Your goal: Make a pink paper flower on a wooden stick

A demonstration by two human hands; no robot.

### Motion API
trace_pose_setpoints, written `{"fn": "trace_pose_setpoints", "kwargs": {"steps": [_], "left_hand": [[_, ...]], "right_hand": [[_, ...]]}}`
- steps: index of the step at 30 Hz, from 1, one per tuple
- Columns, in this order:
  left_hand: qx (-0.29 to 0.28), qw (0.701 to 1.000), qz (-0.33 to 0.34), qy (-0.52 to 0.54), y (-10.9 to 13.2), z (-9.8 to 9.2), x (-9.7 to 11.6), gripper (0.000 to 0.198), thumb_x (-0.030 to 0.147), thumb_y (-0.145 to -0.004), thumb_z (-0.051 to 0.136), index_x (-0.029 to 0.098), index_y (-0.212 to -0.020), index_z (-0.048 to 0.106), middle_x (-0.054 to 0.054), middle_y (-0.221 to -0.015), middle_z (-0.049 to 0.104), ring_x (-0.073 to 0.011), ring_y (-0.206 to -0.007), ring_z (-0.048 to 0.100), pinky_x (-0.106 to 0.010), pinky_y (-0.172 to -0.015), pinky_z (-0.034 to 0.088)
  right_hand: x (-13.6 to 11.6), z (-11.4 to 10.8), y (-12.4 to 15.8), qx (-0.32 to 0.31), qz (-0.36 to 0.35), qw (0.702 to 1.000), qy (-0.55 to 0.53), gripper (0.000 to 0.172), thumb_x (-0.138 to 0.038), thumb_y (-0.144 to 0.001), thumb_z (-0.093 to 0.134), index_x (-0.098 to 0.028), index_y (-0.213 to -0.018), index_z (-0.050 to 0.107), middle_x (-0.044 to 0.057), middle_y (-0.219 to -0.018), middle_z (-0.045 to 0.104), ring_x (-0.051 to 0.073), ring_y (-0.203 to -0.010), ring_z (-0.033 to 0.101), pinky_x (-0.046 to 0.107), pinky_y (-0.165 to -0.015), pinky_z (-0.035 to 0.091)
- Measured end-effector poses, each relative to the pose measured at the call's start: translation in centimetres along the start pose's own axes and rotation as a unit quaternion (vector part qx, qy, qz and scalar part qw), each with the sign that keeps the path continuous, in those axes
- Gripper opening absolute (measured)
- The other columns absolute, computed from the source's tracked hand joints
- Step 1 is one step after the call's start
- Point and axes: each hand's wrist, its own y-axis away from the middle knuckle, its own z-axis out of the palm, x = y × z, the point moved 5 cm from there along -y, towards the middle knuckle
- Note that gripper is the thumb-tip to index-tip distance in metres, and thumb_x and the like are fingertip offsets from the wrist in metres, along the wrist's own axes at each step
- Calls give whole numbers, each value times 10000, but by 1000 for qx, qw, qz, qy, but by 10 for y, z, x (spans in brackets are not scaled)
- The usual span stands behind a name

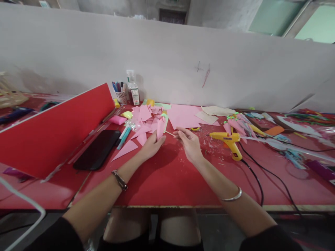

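Note:
My left hand is closed around a pink paper cone with a bit of bright green at its top. My right hand pinches a thin wooden stick between thumb and fingers. The stick's far end points left, close to the cone; whether it touches the cone I cannot tell. Pink paper scraps lie behind and left of my left hand. To the right of my right hand lies a yellow glue gun.
Finished-looking pink cones are heaped at the right, near the glue gun's black cord. A black phone and a red board stand at the left. Behind are a pen cup, a bottle and a white partition.

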Motion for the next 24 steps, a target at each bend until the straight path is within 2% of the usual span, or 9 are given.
{"fn": "trace_pose_setpoints", "kwargs": {"steps": [5, 10, 13, 17, 21, 24], "left_hand": [[-50, 997, 7, 51, 4, 4, 9, 176, 304, -780, 351, 184, -652, 362, 56, -540, 403, -88, -495, 387, -213, -515, 340], [-99, 995, 28, 4, 9, 8, 12, 234, 340, -767, 355, 178, -600, 373, 49, -542, 397, -91, -501, 376, -217, -492, 315], [-105, 993, 39, -23, 10, 9, 10, 255, 350, -764, 345, 177, -577, 363, 47, -538, 367, -93, -506, 361, -216, -484, 301], [-95, 993, 40, -54, 9, 9, 9, 274, 365, -768, 326, 178, -568, 345, 41, -539, 354, -98, -509, 360, -219, -476, 290], [-100, 991, 59, -69, 9, 9, 11, 270, 361, -772, 317, 176, -579, 357, 33, -554, 376, -104, -525, 383, -217, -486, 300], [-104, 990, 59, -82, 9, 9, 11, 272, 367, -775, 314, 169, -601, 385, 29, -560, 390, -108, -530, 398, -219, -492, 307]], "right_hand": [[0, -1, 1, 6, -4, 1000, 17, 192, -330, -585, 629, -183, -627, 512, -47, -519, 595, 64, -454, 525, 196, -480, 409], [-1, 3, 2, -33, -18, 996, 79, 264, -426, -650, 556, -175, -572, 532, -50, -432, 516, 55, -360, 435, 196, -390, 336], [-5, 2, 3, -22, -43, 992, 114, 213, -369, -633, 585, -178, -548, 548, -65, -426, 476, 47, -365, 392, 199, -395, 317], [-4, -1, 2, 15, -31, 994, 105, 103, -268, -577, 620, -177, -624, 607, -55, -481, 539, 71, -457, 476, 222, -497, 392], [-1, 0, 1, 17, -8, 998, 58, 160, -232, -538, 636, -180, -690, 628, -28, -592, 622, 100, -570, 566, 250, -597, 435], [1, 0, 1, 11, -2, 999, 45, 164, -247, -539, 633, -176, -687, 623, -25, -571, 618, 104, -563, 572, 252, -588, 438]]}}
